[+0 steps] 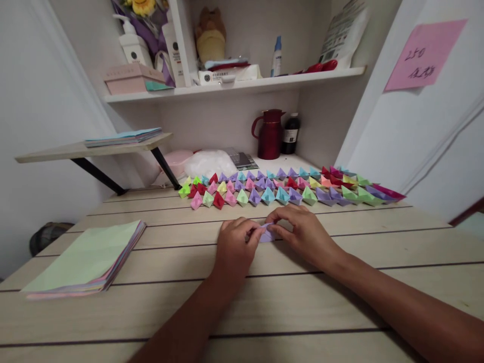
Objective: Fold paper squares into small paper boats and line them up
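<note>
A pale slatted wooden table [151, 262] is carrying rows of multicoloured folded-paper boats [267, 195] along its far edge; inward of them, the left hand [236, 247] and right hand [298, 229] are both pinching a small lilac folded paper [267, 235].

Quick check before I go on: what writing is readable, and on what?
"250" (last character uncertain): pink note; handwriting beneath it unreadable.
Too small or blurred: labels on the pump bottle, tall white bottle, white pack, blue-capped bottle, dark bottle; print on the white bag and pink box.
</note>
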A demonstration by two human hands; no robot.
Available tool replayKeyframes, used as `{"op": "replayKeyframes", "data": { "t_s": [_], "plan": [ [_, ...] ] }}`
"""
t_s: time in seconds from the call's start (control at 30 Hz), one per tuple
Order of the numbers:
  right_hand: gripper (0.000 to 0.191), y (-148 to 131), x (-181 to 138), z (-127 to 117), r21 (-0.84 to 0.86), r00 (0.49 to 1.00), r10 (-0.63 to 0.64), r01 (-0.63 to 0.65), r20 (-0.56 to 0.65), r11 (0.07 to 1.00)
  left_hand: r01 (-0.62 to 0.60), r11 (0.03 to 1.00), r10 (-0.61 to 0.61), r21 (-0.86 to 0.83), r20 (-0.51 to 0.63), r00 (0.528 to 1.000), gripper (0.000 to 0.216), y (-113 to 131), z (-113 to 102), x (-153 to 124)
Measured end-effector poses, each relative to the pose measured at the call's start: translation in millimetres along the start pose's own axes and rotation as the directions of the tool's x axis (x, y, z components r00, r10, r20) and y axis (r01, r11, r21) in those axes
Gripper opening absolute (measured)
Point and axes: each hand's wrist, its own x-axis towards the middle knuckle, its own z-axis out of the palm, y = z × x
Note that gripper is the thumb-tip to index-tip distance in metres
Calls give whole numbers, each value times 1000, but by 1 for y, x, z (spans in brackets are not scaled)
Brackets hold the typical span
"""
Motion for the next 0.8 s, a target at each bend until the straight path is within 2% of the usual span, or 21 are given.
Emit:
{"op": "replayKeyframes", "data": {
  "t_s": [0.07,0.13,0.23,0.3,0.4,0.47,0.53,0.63,0.73,0.8],
  "plan": [
    [15,0,0,0,44,1000,3,-4,28,999,4,1000,-3,-22,14,1000,14,-1,1,0],
    [13,0,0,0,99,998,18,-24,64,995,18,999,-17,-44,34,999,14,0,1,0],
    [10,-2,-1,3,272,983,150,-174,107,947,77,988,-77,-134,1,997,8,2,1,0],
    [15,-3,-2,6,476,947,288,-320,141,819,146,958,-163,-245,-50,985,13,1,2,0],
    [20,-4,-2,11,727,869,445,-447,214,522,269,863,-329,-427,-70,942,31,-3,3,2],
    [22,-5,-2,12,806,830,506,-457,234,376,327,796,-415,-509,-65,908,35,-6,4,3],
    [22,-4,-2,12,850,806,549,-435,220,298,350,754,-451,-555,-51,891,34,-8,5,5],
    [21,-2,-2,12,888,783,597,-387,175,247,342,743,-433,-576,-24,901,33,-9,7,4],
    [21,2,-3,12,909,768,623,-351,144,223,337,774,-447,-536,-86,890,33,-10,10,3],
    [21,4,-3,14,919,758,641,-329,121,216,349,784,-462,-514,-106,881,23,-13,12,3]
  ]
}}
